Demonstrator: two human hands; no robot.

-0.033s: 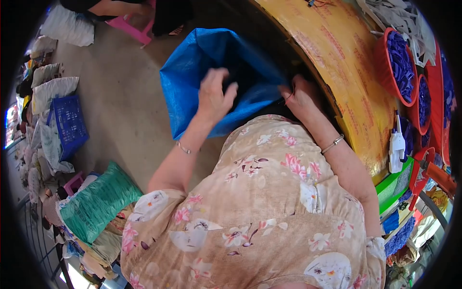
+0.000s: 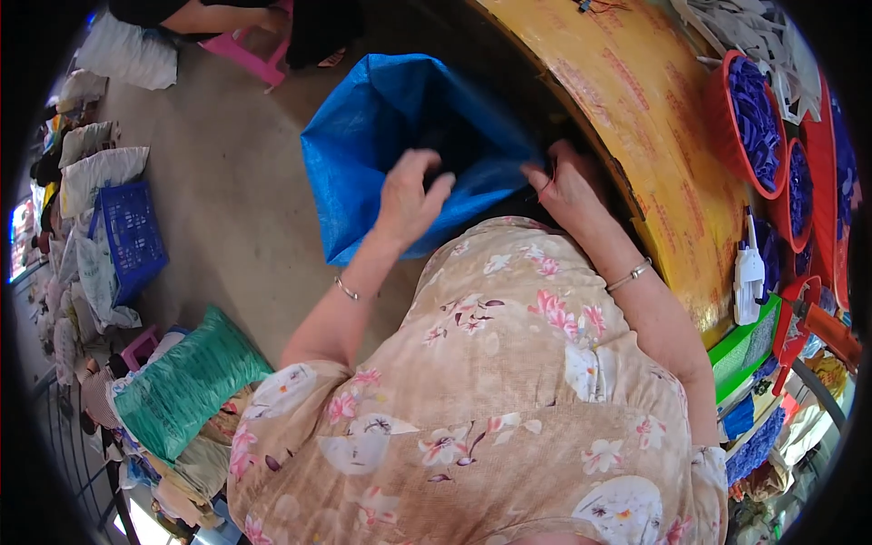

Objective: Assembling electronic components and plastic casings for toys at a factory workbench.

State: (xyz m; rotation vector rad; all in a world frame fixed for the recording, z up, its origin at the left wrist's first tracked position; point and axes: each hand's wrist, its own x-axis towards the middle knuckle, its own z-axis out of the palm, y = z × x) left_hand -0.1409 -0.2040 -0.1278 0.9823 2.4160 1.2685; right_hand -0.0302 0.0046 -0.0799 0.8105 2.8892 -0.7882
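Note:
A blue woven plastic bag (image 2: 350, 168) stands with its mouth gaping up toward me, and its inside is dark. Over the near left part of the mouth is my left hand (image 2: 411, 202), its thumb spread from bent fingers, with nothing seen in it. My right hand (image 2: 570, 189) pinches the bag's right rim between thumb and fingers, close to the table edge. What lies at the bottom of the bag is hidden in shadow.
A yellow-covered table (image 2: 636, 118) curves along my right. On it stand red baskets (image 2: 738, 136) of purple pieces and a white tool (image 2: 748, 282). A blue crate (image 2: 132, 238) and a green sack (image 2: 191, 381) lie left. A person sits beyond, by a pink stool (image 2: 250, 56).
My left hand has come slightly nearer to me over the bag's mouth. The right hand stays at the rim, and the bag has hardly moved.

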